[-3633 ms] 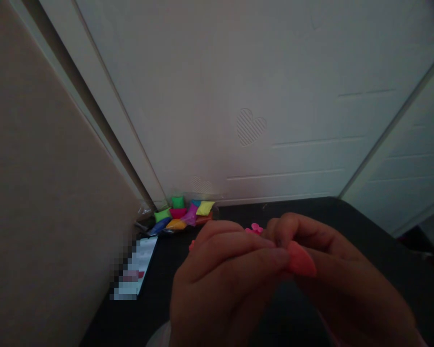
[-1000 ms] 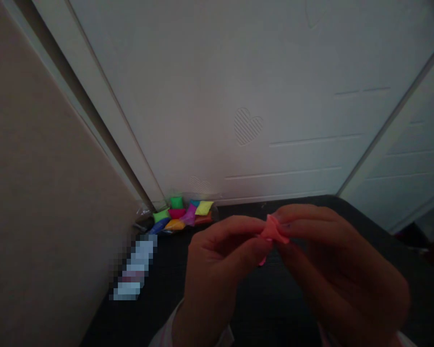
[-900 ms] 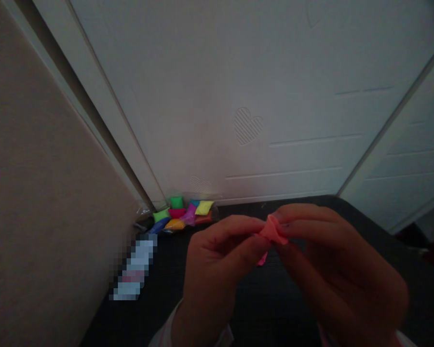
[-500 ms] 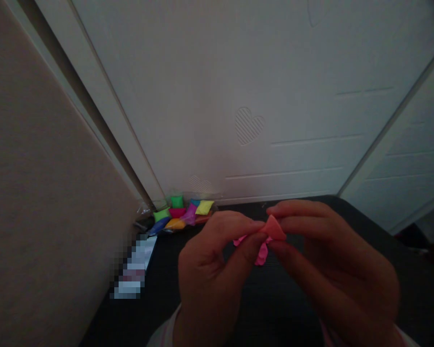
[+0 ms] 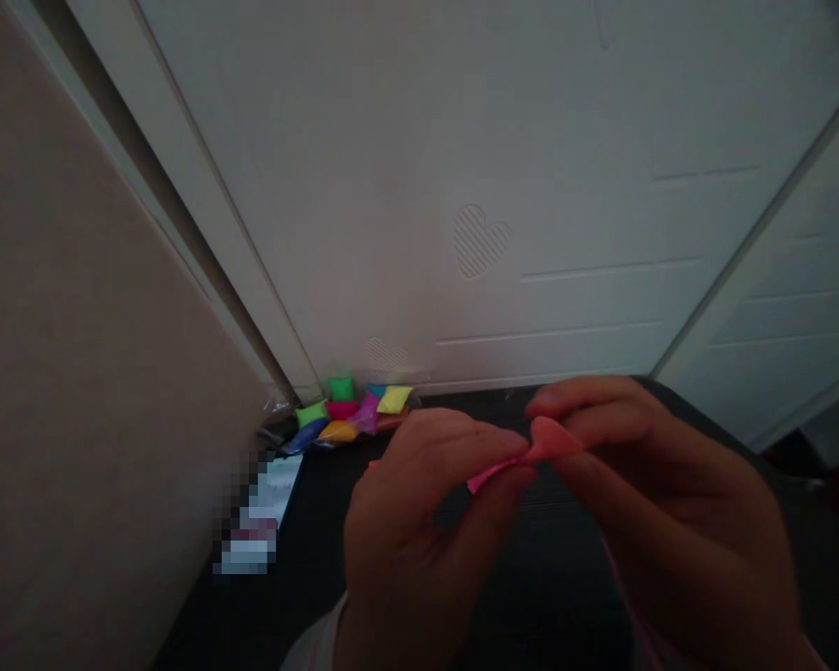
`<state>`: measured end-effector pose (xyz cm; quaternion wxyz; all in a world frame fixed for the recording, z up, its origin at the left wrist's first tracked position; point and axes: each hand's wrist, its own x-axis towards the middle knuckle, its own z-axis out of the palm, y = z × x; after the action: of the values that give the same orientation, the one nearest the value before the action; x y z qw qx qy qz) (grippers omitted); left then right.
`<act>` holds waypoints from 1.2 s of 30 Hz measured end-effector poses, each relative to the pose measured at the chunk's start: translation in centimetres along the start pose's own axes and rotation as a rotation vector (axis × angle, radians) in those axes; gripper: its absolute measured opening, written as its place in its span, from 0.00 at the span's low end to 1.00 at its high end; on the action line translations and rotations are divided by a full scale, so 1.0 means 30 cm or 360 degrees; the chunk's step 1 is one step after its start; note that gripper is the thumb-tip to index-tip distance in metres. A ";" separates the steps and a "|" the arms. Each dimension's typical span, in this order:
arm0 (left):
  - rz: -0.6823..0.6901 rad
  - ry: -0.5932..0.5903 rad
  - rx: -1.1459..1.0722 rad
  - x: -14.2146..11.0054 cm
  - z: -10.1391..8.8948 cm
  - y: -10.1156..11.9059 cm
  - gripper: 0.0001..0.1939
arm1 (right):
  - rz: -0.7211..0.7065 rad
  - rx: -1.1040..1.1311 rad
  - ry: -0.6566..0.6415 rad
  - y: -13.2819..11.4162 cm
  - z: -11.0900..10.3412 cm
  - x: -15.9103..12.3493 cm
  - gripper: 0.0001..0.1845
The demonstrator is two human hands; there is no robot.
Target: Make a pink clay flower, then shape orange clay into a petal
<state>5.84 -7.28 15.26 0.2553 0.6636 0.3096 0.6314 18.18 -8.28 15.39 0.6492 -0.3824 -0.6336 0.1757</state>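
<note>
My left hand (image 5: pixel 426 522) is closed in a pinch, thumb and forefinger pressed on a pink piece of soft modelling clay (image 5: pixel 554 438). My right hand (image 5: pixel 664 503) grips the same piece from the other side, between thumb and fingers. Between the fingertips the clay looks thin and flattened, with a rounded upper edge and a narrow neck. A brighter pink strip of clay (image 5: pixel 489 473) shows between my left thumb and forefinger; whether it joins the held piece I cannot tell. A small pink bit (image 5: pixel 372 466) peeks out behind the back of my left hand, mostly hidden.
Several coloured clay packets (image 5: pixel 339 431) in clear plastic lie at the back left of the dark table (image 5: pixel 545 578). A pale, blurred-out item (image 5: pixel 262 522) lies before them. A white panel (image 5: pixel 391 186) with heart patterns stands behind; a beige wall (image 5: pixel 76 373) rises at left.
My hands have shifted slightly right, and the held clay has turned and looks more drawn out. The bright pink pieces below my fingers are now seen differently, as one strip by my left fingertips.
</note>
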 end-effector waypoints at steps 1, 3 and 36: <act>0.0038 0.0006 0.0019 0.001 0.000 0.000 0.12 | 0.0009 0.0020 -0.0016 0.001 -0.004 0.000 0.05; 0.0112 0.0032 0.0058 0.002 0.001 0.001 0.12 | 0.0016 0.0058 -0.0072 0.002 -0.012 0.001 0.06; -0.0255 -0.0279 -0.0027 0.028 -0.027 0.016 0.08 | -0.0218 -0.0315 -0.0028 -0.006 -0.004 0.001 0.08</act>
<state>5.08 -7.03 16.26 0.3366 0.6872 0.3327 0.5510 18.25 -8.41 15.54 0.6132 -0.3989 -0.6781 0.0707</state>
